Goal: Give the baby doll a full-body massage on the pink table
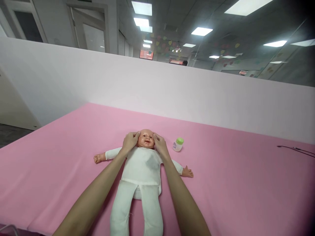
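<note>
The fingers of the left hand and right hand are touching opposite sides of the baby doll's head; whether they are spread or pressed together, one cannot tell. The doll is lying face up on the pink surface, its glossy head seeming stiff and slightly slippery, its clothed trunk probably light and offering better grip. Beyond the right hand, a green-lidded jar is showing lettering too small to read.
</note>
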Demonstrator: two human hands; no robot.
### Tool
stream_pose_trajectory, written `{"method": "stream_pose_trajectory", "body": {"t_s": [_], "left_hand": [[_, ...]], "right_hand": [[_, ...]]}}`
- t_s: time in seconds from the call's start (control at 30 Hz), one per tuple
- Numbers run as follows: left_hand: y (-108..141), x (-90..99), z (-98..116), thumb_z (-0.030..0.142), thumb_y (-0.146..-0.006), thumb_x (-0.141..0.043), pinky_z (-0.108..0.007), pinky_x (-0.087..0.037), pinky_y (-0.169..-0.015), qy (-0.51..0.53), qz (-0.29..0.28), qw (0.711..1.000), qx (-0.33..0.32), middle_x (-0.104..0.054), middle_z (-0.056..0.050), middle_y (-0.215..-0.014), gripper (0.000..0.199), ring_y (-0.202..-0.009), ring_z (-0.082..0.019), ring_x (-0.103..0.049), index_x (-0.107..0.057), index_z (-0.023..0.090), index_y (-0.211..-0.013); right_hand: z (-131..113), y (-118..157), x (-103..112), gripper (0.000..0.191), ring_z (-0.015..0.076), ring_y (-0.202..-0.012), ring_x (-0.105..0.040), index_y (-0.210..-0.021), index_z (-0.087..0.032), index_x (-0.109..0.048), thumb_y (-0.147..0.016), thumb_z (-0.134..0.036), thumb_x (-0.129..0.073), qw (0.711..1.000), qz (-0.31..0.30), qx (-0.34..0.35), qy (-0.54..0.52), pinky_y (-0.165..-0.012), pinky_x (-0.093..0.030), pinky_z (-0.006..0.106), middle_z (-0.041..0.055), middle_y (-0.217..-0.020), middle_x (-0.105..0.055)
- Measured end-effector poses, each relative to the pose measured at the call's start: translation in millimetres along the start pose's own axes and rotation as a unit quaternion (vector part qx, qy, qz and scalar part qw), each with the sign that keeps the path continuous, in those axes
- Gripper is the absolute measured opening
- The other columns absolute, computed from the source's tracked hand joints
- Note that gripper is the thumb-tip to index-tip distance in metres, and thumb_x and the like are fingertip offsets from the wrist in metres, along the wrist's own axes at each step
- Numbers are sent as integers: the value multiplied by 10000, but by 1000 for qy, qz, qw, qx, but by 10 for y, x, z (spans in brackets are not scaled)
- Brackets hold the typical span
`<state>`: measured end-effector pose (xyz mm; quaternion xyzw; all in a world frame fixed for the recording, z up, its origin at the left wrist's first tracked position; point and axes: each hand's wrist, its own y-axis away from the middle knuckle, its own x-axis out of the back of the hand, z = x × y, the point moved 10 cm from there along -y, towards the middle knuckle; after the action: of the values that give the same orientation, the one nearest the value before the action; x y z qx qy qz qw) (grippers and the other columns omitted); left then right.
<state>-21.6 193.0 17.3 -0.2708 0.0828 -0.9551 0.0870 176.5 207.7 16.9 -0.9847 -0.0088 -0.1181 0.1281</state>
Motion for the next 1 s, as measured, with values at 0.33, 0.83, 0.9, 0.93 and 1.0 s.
{"method": "stream_pose_trajectory", "body": {"t_s": [0.33,0.83,0.9,0.93,1.0], "left_hand": [[60,22,105,645,-946,-565,-289,-378,-686,-13,9,1000,12,-805,-95,-940,504,-821,-234,-680,-828,214,-927],[29,8,45,559,-1039,-429,-340,-477,-788,-53,-8,998,21,-806,-98,-1135,511,-977,-281,-726,-821,232,-1069],[16,45,124,523,-1053,-405,-352,-499,-887,-42,-13,999,-29,-779,-97,-1232,502,-1089,-281,-715,-791,231,-1186],[17,59,180,533,-1050,-418,-355,-499,-941,-31,-24,997,-60,-746,-93,-1315,502,-1162,-282,-695,-759,236,-1269],[37,47,282,600,-1002,-511,-361,-491,-1023,-13,-71,991,-116,-656,-88,-1465,573,-1291,-295,-637,-663,246,-1426]], "right_hand": [[-87,40,-67,452,261,-1079,-700,-1127,-227,-738,-926,-612,-612,999,-24,-4,42,-987,-536,369,49,-1151,-772],[-25,-18,-25,524,278,-1308,-624,-1210,-213,-736,-994,-613,-476,999,-31,9,32,-1148,-454,441,87,-1349,-721],[-70,-11,-11,549,277,-1343,-600,-1282,-225,-710,-1004,-630,-465,996,-64,14,52,-1159,-446,454,86,-1391,-697],[-111,7,-10,555,279,-1345,-599,-1325,-233,-690,-1003,-633,-481,994,-88,15,66,-1155,-451,456,86,-1412,-684],[-200,70,-20,602,291,-1346,-600,-1430,-248,-625,-955,-619,-604,985,-142,10,95,-1138,-469,452,96,-1470,-642]]}}
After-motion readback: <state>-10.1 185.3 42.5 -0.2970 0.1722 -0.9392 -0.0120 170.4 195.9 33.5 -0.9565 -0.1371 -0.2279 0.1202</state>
